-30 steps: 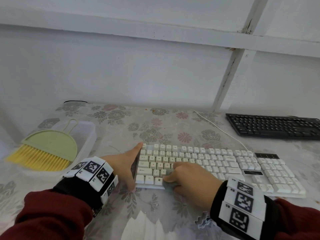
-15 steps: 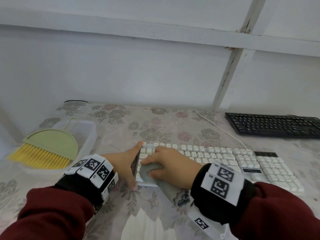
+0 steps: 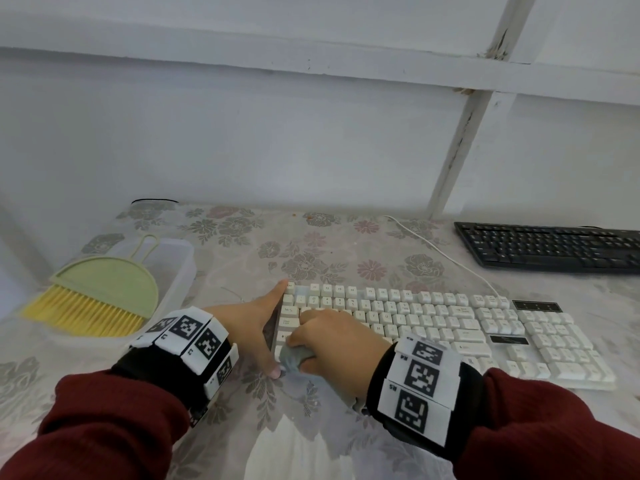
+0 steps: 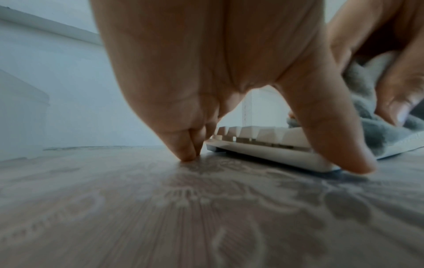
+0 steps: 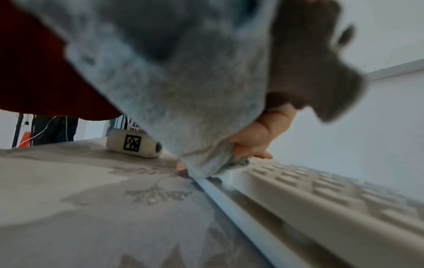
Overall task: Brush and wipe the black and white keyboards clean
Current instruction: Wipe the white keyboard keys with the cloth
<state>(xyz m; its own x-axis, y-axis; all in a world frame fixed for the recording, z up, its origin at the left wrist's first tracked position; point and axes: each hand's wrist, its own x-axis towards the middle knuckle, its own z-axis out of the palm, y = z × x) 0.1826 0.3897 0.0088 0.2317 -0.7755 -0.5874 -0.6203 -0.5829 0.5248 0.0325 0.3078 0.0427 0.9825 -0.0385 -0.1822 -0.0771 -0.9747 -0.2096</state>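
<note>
One grey cloth (image 5: 174, 87) fills only the right-wrist view.

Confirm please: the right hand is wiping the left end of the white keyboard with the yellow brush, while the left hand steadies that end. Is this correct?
Not quite. The right hand holds a grey cloth, not the brush. The head view shows the yellow brush lying in the clear container at the left. The rest is right: the left hand steadies the white keyboard at its left end.

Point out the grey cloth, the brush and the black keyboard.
grey cloth (image 3: 294, 355): head view, bunched part under the right hand.
brush (image 3: 107, 285): head view, green back.
black keyboard (image 3: 550, 247): head view, middle keys.
</note>
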